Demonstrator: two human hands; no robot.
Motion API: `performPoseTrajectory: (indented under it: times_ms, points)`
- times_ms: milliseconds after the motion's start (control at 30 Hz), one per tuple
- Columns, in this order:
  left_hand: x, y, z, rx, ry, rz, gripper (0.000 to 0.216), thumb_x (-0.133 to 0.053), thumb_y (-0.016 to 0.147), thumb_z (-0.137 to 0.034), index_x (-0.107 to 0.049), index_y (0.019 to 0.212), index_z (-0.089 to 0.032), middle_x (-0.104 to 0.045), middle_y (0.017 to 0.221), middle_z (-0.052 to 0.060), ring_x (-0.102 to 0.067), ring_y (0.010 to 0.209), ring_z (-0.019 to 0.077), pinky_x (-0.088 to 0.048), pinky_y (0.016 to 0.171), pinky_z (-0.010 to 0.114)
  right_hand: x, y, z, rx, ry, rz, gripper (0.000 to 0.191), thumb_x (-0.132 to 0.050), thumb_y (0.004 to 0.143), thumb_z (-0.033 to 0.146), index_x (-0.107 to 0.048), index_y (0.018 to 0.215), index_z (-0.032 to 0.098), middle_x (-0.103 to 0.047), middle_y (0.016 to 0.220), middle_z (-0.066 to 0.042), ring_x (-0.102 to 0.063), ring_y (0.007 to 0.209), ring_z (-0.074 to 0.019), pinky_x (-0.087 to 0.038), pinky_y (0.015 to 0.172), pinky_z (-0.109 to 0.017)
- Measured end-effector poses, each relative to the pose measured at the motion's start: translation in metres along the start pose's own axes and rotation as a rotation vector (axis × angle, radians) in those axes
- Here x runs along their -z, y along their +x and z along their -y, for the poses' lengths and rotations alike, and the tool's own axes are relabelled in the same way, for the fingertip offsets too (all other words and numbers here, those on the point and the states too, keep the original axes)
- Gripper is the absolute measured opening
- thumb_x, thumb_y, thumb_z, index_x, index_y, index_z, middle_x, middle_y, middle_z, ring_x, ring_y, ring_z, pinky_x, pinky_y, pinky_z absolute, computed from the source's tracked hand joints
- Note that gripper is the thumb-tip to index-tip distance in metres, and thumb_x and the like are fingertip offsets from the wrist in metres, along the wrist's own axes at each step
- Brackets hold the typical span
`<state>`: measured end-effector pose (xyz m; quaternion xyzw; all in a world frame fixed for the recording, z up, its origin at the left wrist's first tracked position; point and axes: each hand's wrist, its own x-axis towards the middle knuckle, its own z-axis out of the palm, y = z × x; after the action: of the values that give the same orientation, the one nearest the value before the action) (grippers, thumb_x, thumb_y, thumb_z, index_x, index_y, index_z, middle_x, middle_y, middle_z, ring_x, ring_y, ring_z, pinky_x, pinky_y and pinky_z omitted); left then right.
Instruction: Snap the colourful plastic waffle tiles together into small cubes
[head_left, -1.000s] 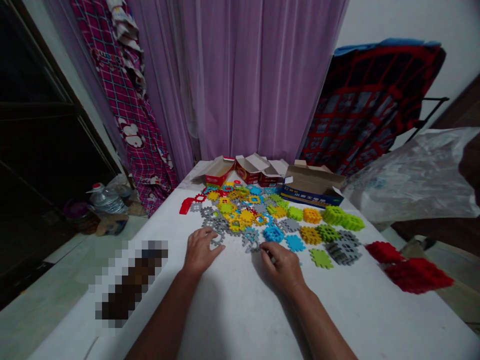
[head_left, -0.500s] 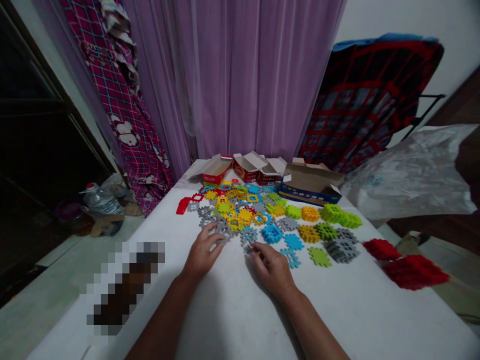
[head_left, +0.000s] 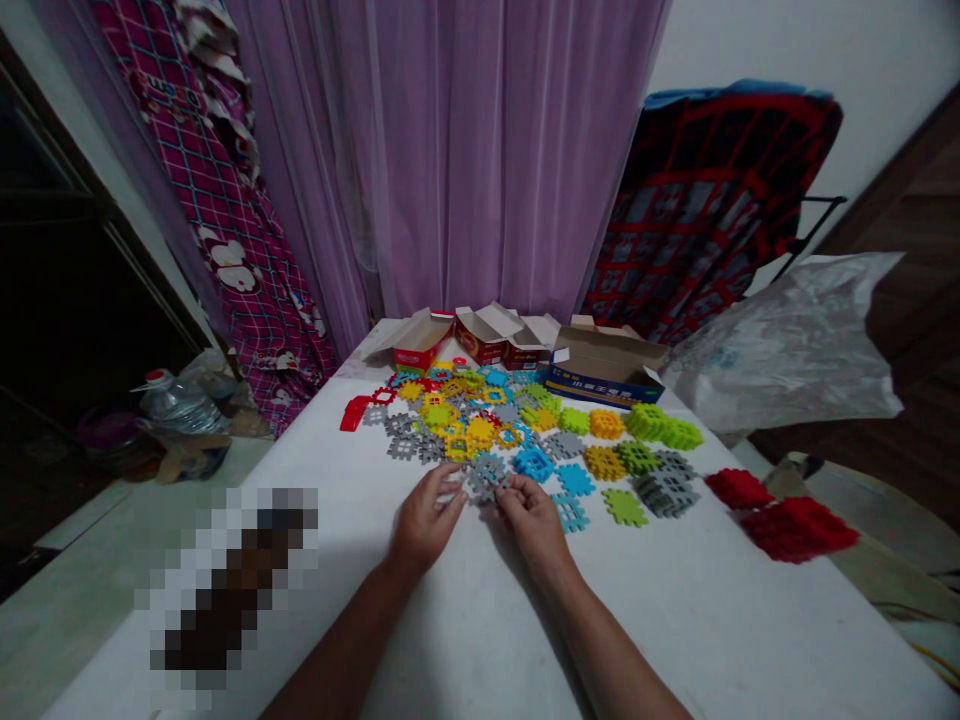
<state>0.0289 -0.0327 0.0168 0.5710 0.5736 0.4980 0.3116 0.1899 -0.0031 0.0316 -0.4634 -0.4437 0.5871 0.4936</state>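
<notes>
Right hand (head_left: 534, 525) has its grip pinched on a gray notched square plastic piece (head_left: 489, 476), just at the near edge of the mixed-colour heap of notched plastic pieces (head_left: 480, 428). Left hand (head_left: 425, 520) has a loose, half-spread grip, thumb and fingertips close to the gray piece's left side; can't tell if touching.

Rest by size, all placed from the heap. Long purple fabric curtain (head_left: 480, 170) hangs behind it. White-topped bench (head_left: 675, 620) under it. Red-and-black patterned blanket (head_left: 697, 215), behind and right. Magenta checked cloth (head_left: 214, 220), behind and left. Clear crumpled plastic bag (head_left: 795, 345), well right. Open blue cardboard box (head_left: 592, 385), just behind, right side; open red cardboard boxes (head_left: 422, 354), directly behind. Pixelated dark object (head_left: 232, 595), near left, unidentifiable.

Stacks of notched plastic squares, all right of heap: dark red stack (head_left: 799, 528) furthest out, bright green stack (head_left: 654, 424), gray stack (head_left: 664, 494), olive green stack (head_left: 636, 456), dark yellow stack (head_left: 604, 462), blue stack (head_left: 532, 462) nearest.

Single pieces: flat green piece (head_left: 624, 507), flat blue piece (head_left: 575, 479) and light blue window-frame piece (head_left: 570, 512), lying near right of heap.
</notes>
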Motion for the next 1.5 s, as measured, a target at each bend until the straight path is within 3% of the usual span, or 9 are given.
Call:
performPoseTrajectory:
  times_ms: [133, 433, 533, 633, 767, 967, 1100, 1300, 1500]
  points:
    - [-0.008, 0.002, -0.005, 0.318, -0.217, 0.013, 0.050, -0.068, 0.072, -0.053, -0.066, 0.106, -0.017, -0.073, 0.092, 0.007, -0.066, 0.062, 0.0152, -0.038, 0.036, 0.018, -0.001, -0.001, 0.002, -0.030, 0.022, 0.027, 0.046, -0.079, 0.057, 0.056, -0.049, 0.068, 0.022, -0.057, 0.050, 0.004, -0.038, 0.040, -0.0068, -0.028, 0.040, -0.019]
    - [-0.005, 0.007, -0.014, 0.434, -0.324, -0.046, 0.049, -0.073, 0.061, -0.056, -0.064, 0.089, -0.017, -0.057, 0.053, -0.005, -0.045, 0.036, 0.0068, -0.023, 0.035, 0.018, -0.001, -0.003, -0.008, 0.006, -0.123, 0.166, 0.032, -0.074, 0.064, 0.047, -0.055, 0.068, 0.020, -0.056, 0.054, 0.004, -0.048, 0.049, -0.0098, -0.038, 0.048, -0.022]
    - [-0.002, 0.007, -0.015, 0.438, -0.340, -0.031, 0.049, -0.071, 0.061, -0.057, -0.064, 0.089, -0.017, -0.055, 0.050, -0.007, -0.042, 0.035, 0.0063, -0.021, 0.035, 0.018, 0.004, -0.004, -0.004, 0.116, -0.221, 0.174, 0.030, -0.069, 0.069, 0.043, -0.063, 0.086, 0.019, -0.061, 0.064, 0.003, -0.053, 0.054, -0.0110, -0.043, 0.053, -0.023]
    - [0.001, 0.007, -0.017, 0.442, -0.341, -0.030, 0.050, -0.071, 0.060, -0.058, -0.065, 0.089, -0.017, -0.053, 0.049, -0.007, -0.039, 0.034, 0.0055, -0.020, 0.035, 0.018, 0.014, -0.004, 0.001, 0.260, -0.385, 0.163, 0.051, -0.066, 0.072, 0.035, -0.060, 0.121, 0.020, -0.070, 0.091, -0.003, -0.058, 0.061, -0.0110, -0.047, 0.057, -0.025]
    - [0.003, 0.006, -0.018, 0.437, -0.332, -0.005, 0.051, -0.071, 0.062, -0.058, -0.067, 0.091, -0.016, -0.051, 0.047, -0.008, -0.037, 0.035, 0.0050, -0.019, 0.036, 0.019, 0.026, -0.004, 0.005, 0.429, -0.607, 0.245, 0.059, -0.064, 0.076, 0.027, -0.055, 0.134, 0.025, -0.069, 0.110, -0.006, -0.062, 0.071, -0.0123, -0.049, 0.061, -0.025]
    - [0.004, 0.005, -0.016, 0.443, -0.330, 0.065, 0.062, -0.070, 0.065, -0.062, -0.070, 0.103, -0.013, -0.049, 0.045, -0.007, -0.037, 0.036, 0.0056, -0.019, 0.037, 0.019, 0.028, -0.007, 0.011, 0.537, -0.785, 0.269, 0.045, -0.066, 0.074, 0.026, -0.062, 0.118, 0.023, -0.070, 0.109, -0.006, -0.065, 0.080, -0.0157, -0.052, 0.071, -0.027]
    - [0.005, 0.004, -0.017, 0.419, -0.337, 0.120, 0.074, -0.066, 0.066, -0.066, -0.067, 0.113, -0.010, -0.053, 0.046, -0.006, -0.038, 0.036, 0.0058, -0.022, 0.036, 0.020, 0.026, -0.009, 0.015, 0.568, -0.872, 0.180, 0.039, -0.069, 0.071, 0.030, -0.062, 0.108, 0.021, -0.069, 0.096, -0.005, -0.065, 0.082, -0.0185, -0.051, 0.074, -0.030]
    - [0.002, 0.001, -0.016, 0.394, -0.313, 0.158, 0.069, -0.069, 0.066, -0.060, -0.066, 0.115, -0.012, -0.055, 0.051, -0.006, -0.039, 0.036, 0.0052, -0.021, 0.035, 0.019, 0.027, -0.011, 0.016, 0.659, -0.931, 0.060, 0.033, -0.069, 0.072, 0.033, -0.062, 0.102, 0.021, -0.067, 0.092, -0.005, -0.063, 0.079, -0.0189, -0.051, 0.071, -0.029]
    - [0.001, 0.003, -0.012, 0.337, -0.318, 0.108, 0.063, -0.064, 0.068, -0.060, -0.066, 0.113, -0.015, -0.069, 0.089, 0.007, -0.056, 0.053, 0.0085, -0.027, 0.034, 0.017, 0.053, -0.008, 0.023, 0.674, -0.940, -0.122, 0.032, -0.067, 0.075, 0.040, -0.063, 0.100, 0.021, -0.067, 0.090, -0.004, -0.062, 0.074, -0.0181, -0.049, 0.067, -0.030]
